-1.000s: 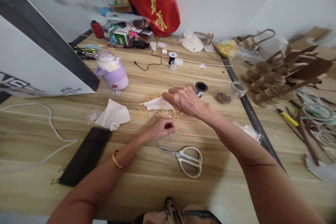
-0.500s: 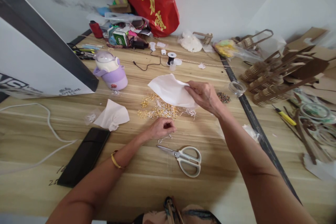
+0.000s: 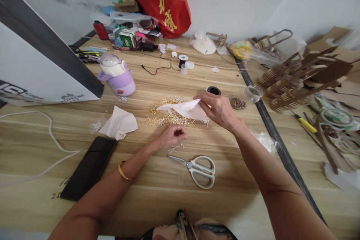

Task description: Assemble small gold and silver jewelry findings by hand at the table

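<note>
My right hand (image 3: 218,110) pinches a white tissue (image 3: 185,108) by its right end. The tissue droops over a pile of small gold and silver jewellery findings (image 3: 171,119), covering part of it. Just in front of the pile, my left hand (image 3: 172,136) rests low over the table, fingers curled together; whatever they may hold is hidden. A short silver chain (image 3: 176,147) lies right below those fingers. Scissors (image 3: 197,168) with pale handles lie nearer to me, blades pointing left.
A second crumpled tissue (image 3: 119,123), a black phone-like slab (image 3: 88,168) and a purple bottle (image 3: 119,77) stand or lie on the left. Toward the right are a black spool (image 3: 213,90), mixed beads (image 3: 239,103), a clear round container (image 3: 253,93) and small woven baskets (image 3: 287,92).
My right hand has brought the tissue lower and folded it narrower over the findings. The black spool behind it now shows. My left hand has hardly moved.
</note>
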Action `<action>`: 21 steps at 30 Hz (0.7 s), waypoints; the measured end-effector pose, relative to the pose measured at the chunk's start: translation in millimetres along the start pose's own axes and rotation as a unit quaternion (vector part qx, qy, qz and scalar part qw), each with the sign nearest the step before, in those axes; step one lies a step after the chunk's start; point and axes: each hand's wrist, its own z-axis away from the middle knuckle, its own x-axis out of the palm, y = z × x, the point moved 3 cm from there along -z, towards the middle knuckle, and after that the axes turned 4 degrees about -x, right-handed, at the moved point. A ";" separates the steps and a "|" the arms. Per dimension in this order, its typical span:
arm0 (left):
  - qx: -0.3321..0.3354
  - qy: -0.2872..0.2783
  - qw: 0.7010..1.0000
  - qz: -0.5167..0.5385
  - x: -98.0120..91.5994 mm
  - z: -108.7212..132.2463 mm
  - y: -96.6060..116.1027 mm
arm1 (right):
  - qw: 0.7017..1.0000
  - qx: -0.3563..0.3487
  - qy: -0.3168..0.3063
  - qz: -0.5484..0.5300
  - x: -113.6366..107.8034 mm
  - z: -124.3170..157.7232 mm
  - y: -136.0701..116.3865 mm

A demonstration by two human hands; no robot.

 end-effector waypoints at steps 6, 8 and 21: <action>-0.017 -0.004 1.000 0.006 0.6 0.1 -1.4 | 0.997 -0.015 -0.028 0.065 0.4 -17.1 -13.4; -0.022 -0.004 1.000 0.015 0.6 0.3 -1.1 | 0.996 -0.015 -0.038 0.077 0.1 -22.6 -20.3; -0.021 -0.009 0.999 0.031 1.6 0.1 -4.1 | 0.999 0.015 -0.011 0.028 -19.2 -33.7 -30.8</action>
